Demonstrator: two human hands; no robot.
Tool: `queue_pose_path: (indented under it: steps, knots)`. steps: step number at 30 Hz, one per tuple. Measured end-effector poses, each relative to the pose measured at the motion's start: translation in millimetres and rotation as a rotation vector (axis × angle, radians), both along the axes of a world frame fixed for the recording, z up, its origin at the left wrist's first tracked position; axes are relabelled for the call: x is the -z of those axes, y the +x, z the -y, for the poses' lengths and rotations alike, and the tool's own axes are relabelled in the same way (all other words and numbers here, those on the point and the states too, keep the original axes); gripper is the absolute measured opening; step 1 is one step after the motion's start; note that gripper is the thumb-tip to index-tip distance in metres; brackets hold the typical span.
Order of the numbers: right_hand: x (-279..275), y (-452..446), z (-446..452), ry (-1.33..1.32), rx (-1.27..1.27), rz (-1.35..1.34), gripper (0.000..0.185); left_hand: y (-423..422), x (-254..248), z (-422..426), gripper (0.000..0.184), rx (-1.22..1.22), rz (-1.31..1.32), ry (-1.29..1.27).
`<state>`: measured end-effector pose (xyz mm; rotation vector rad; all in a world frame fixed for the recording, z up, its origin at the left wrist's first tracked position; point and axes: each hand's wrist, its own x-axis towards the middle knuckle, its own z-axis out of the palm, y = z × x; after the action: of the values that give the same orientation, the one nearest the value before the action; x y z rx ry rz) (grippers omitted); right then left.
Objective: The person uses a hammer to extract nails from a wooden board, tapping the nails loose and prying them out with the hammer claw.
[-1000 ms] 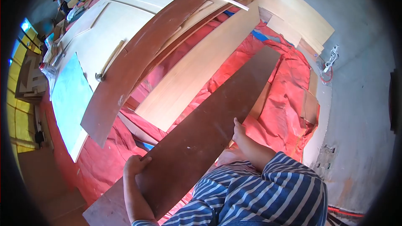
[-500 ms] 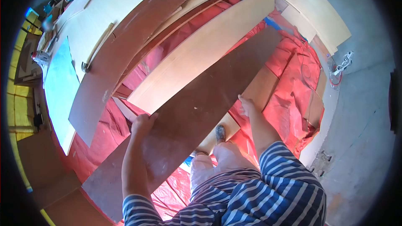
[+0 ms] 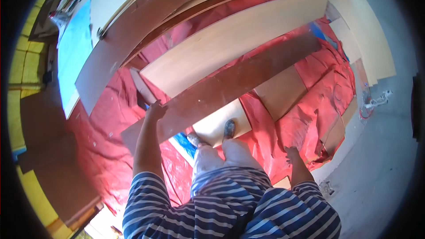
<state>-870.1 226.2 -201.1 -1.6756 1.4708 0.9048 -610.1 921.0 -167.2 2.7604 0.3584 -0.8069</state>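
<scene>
A long dark-brown wooden board (image 3: 221, 93) slants across in front of my legs, its far end up to the right. My left hand (image 3: 156, 109) is closed on the board's far edge near its left end. My right hand (image 3: 292, 154) is off the board, over the red sheeting, with its fingers apart and nothing in them. Beyond the brown board lies a pale wooden board (image 3: 230, 40), roughly alongside it. Between my feet and the brown board, a light panel (image 3: 223, 121) lies on the sheeting.
Crumpled red sheeting (image 3: 113, 128) covers the floor. A raised brown panel (image 3: 146, 22) borders a work surface, where a hammer (image 3: 102, 32) lies. Brown sheets (image 3: 62, 177) are at the left. Pale panels (image 3: 367, 31) and a white cable (image 3: 378, 99) are near the grey wall.
My right hand has let go of the brown board and moved down and right. The board has turned and shifted away from my body, with my left hand still on it.
</scene>
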Motion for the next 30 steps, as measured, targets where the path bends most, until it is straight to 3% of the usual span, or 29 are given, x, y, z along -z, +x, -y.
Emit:
queue_pose_path:
  steps: [3,4,5,6,7,8,9,10,12,15,16,17,19,21,23,26,27,29,30]
  knots:
    - [-1.8,6.1,-7.3,0.072,-0.109,0.046,0.054,-51.1,4.4,-16.4,0.061,-0.17,0.015,-0.202]
    - [3.8,13.4,-10.1,0.11,-0.148,0.079,0.046,-76.4,14.6,-21.9,0.051,-0.138,0.095,-0.155]
    - [7.8,17.9,-14.1,0.146,-0.18,0.116,0.039,-110.0,36.1,-29.2,0.045,-0.099,0.177,-0.109]
    - [7.3,25.2,-17.6,0.194,-0.192,0.14,0.034,-144.6,88.2,-55.9,0.06,-0.151,0.07,-0.22]
    - [10.0,31.9,-18.1,0.239,-0.203,0.169,0.03,-167.4,62.2,-35.8,0.06,-0.11,-0.016,-0.175]
    - [14.3,45.2,-20.1,0.282,-0.22,0.207,0.027,-183.8,44.9,-22.6,0.06,0.166,-0.163,-0.132]
    - [23.3,48.7,-26.6,0.264,-0.109,0.3,0.024,-213.1,52.8,-21.5,0.061,0.285,-0.189,0.054]
    - [13.0,61.1,-31.4,0.251,-0.216,0.306,0.025,-230.2,68.1,-24.3,0.063,0.398,-0.438,-0.036]
    - [27.5,81.9,-26.4,0.175,-0.408,0.313,0.026,-235.1,34.4,2.3,0.062,0.228,-0.448,0.006]
    - [21.6,128.3,-31.3,0.025,-0.639,0.435,0.03,-222.1,52.5,0.9,0.059,0.03,-0.252,-0.041]
    - [16.7,143.1,-34.9,-0.024,-0.69,0.471,0.032,-209.1,36.3,9.0,0.055,-0.129,0.153,-0.178]
    - [71.8,148.1,-10.8,-0.308,-1.192,0.864,0.034,-164.3,-26.1,32.9,0.051,-0.223,0.024,-0.095]
    - [35.8,195.1,-36.3,-0.365,-1.178,0.801,0.036,-102.6,-43.2,23.8,0.048,-0.305,0.071,-0.085]
    - [-3.3,243.2,-70.2,-0.365,-1.112,0.791,0.038,-39.0,-54.8,11.6,0.046,-0.32,0.328,-0.016]
    - [-24.9,284.4,-99.1,-0.302,-0.994,0.826,0.039,30.7,-114.6,10.1,0.043,-0.338,0.478,-0.047]
    - [-51.6,350.9,-152.4,-0.116,-0.92,0.788,0.042,128.2,-160.9,-4.3,0.036,-0.281,0.84,-0.077]
    - [-78.2,371.7,-177.4,-0.04,-0.908,0.735,0.043,167.1,-172.6,-12.3,0.03,-0.288,0.789,-0.07]
    - [-82.5,409.5,-211.4,-0.047,-1.046,0.838,0.041,239.8,-169.3,-36.9,0.027,-0.056,0.772,-0.019]
    - [-86.9,425.2,-224.1,-0.061,-1.093,0.888,0.041,273.4,-169.0,-42.7,0.026,-0.131,0.751,-0.036]
